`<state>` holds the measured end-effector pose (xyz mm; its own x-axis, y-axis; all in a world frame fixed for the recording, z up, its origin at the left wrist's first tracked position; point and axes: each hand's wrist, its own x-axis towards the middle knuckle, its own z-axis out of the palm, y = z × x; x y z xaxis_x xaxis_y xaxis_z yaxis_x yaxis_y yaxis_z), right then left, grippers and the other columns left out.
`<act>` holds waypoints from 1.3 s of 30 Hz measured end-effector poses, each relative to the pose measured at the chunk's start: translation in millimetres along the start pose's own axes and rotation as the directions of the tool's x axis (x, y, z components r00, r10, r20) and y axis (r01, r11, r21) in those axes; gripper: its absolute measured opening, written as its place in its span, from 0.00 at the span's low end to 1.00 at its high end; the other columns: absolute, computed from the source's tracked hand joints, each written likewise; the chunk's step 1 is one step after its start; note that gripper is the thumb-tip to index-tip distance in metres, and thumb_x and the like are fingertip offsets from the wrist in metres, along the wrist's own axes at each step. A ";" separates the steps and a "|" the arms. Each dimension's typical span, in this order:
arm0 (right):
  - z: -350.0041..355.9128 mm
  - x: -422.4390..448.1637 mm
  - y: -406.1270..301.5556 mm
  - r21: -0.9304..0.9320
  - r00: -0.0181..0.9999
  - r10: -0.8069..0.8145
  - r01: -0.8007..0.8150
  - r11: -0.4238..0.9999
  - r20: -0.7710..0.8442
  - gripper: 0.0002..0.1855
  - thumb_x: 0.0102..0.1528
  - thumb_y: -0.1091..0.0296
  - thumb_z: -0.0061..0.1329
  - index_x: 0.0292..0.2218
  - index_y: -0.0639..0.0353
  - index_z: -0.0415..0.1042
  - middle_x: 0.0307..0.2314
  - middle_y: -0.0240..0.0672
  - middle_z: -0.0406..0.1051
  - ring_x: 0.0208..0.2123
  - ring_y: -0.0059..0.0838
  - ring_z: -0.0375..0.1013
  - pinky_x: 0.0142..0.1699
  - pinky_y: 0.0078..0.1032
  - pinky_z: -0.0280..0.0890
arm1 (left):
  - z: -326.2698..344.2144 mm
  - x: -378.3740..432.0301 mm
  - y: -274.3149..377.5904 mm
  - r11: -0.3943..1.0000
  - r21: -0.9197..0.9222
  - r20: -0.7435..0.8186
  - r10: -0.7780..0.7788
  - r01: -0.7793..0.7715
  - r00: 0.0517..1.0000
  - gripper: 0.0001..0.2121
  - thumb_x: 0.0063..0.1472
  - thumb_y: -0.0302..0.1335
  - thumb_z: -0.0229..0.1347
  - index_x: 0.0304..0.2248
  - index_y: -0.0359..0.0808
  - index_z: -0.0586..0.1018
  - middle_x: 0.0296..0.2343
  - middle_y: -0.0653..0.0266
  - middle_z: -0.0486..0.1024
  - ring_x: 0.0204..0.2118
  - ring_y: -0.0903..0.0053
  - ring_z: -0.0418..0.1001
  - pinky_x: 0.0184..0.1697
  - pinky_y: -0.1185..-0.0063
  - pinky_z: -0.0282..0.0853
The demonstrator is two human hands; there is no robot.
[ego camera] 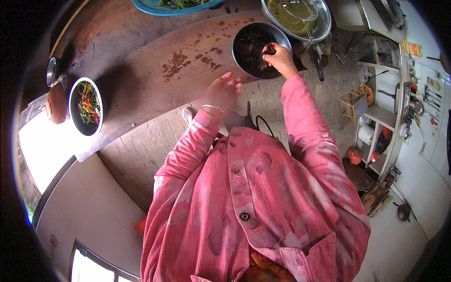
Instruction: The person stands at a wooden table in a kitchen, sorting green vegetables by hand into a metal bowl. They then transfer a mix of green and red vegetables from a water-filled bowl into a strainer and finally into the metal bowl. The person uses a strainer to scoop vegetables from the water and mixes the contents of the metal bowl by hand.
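Over a round metal bowl [236, 58] of dark liquid, my right hand [280, 60] pinches a dark brown, wet-looking clump of food [270, 49]. The bowl stands at the front edge of the wooden table [148, 67]. My left hand [223, 90], blurred and with a bangle [212, 106] at the wrist, hovers by the table edge to the left of the bowl. Its fingers are apart and hold nothing. What lies under the liquid is hidden.
Behind the bowl stands a metal basin [326, 24] of yellowish liquid with a wire strainer [310, 14] across it. A blue plate [151, 10] of greens is at the far edge. Leftward, a white-rimmed bowl [71, 105] holds shredded vegetables. Shelves [380, 116] line the right wall.
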<state>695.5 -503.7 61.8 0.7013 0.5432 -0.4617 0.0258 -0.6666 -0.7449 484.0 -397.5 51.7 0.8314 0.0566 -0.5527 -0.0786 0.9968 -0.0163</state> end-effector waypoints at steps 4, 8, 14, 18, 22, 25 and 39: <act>-7.9 7.8 20.2 -0.060 0.977 -0.214 0.212 0.975 -0.017 0.11 0.39 0.71 0.47 0.29 0.61 0.68 0.24 0.36 0.70 0.28 0.30 0.70 0.35 0.24 0.62 | 22.3 6.3 -14.3 0.986 0.161 -0.126 -0.008 0.029 0.992 0.12 0.57 0.30 0.37 0.40 0.34 0.64 0.32 0.56 0.69 0.31 0.71 0.68 0.36 0.77 0.66; -14.5 3.1 22.3 -0.381 0.945 -0.321 0.323 0.867 0.071 0.21 0.37 0.67 0.51 0.36 0.57 0.66 0.37 0.42 0.63 0.40 0.38 0.63 0.44 0.29 0.59 | 25.9 8.1 -22.1 0.984 0.174 -0.102 -0.033 0.051 0.994 0.12 0.57 0.29 0.37 0.39 0.35 0.64 0.33 0.57 0.68 0.31 0.72 0.68 0.36 0.78 0.66; -1.9 -10.0 5.3 -0.598 0.935 -0.350 0.310 0.739 0.054 0.42 0.30 0.54 0.58 0.47 0.52 0.56 0.48 0.51 0.48 0.50 0.50 0.48 0.53 0.35 0.49 | 19.3 10.7 -28.1 0.990 0.127 -0.083 -0.054 0.064 0.995 0.11 0.57 0.29 0.37 0.38 0.35 0.65 0.32 0.59 0.68 0.31 0.72 0.68 0.35 0.78 0.66; 24.4 -14.2 -4.2 -0.693 0.967 -0.254 0.172 0.700 -0.016 0.32 0.33 0.63 0.54 0.43 0.57 0.59 0.45 0.50 0.51 0.44 0.50 0.56 0.48 0.35 0.56 | 20.9 11.4 -29.2 0.993 0.106 -0.117 -0.047 0.060 0.992 0.10 0.56 0.28 0.39 0.37 0.34 0.66 0.32 0.59 0.68 0.31 0.73 0.68 0.35 0.78 0.66; 29.9 3.7 11.3 -0.663 0.964 -0.263 0.173 0.728 -0.038 0.26 0.33 0.67 0.52 0.38 0.60 0.63 0.41 0.49 0.57 0.38 0.44 0.63 0.42 0.32 0.60 | 31.8 13.5 -28.7 0.994 0.108 -0.150 -0.012 0.028 0.989 0.09 0.55 0.27 0.41 0.35 0.33 0.67 0.30 0.58 0.69 0.31 0.73 0.68 0.35 0.78 0.66; 27.3 14.6 30.3 -0.567 0.930 -0.363 0.268 0.778 -0.059 0.19 0.34 0.70 0.50 0.33 0.62 0.65 0.32 0.47 0.64 0.32 0.40 0.67 0.36 0.31 0.62 | 38.2 12.8 -26.0 0.985 0.167 -0.150 -0.028 0.053 0.988 0.09 0.55 0.27 0.41 0.33 0.31 0.68 0.30 0.58 0.70 0.31 0.72 0.68 0.36 0.78 0.66; -8.6 -14.4 -24.7 -0.323 0.735 -0.677 0.630 0.706 -0.047 0.18 0.35 0.77 0.47 0.33 0.59 0.65 0.31 0.39 0.64 0.35 0.39 0.65 0.39 0.27 0.62 | 80.8 92.5 -34.7 0.999 0.010 -0.006 -0.048 0.048 0.999 0.19 0.53 0.45 0.44 0.36 0.38 0.69 0.36 0.58 0.68 0.40 0.64 0.65 0.44 0.62 0.58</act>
<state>690.9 -499.4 90.9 0.5313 0.8262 0.1876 0.6902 -0.2936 -0.6614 608.1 -422.2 68.5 0.8311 0.0087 -0.5560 -0.0336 0.9988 -0.0346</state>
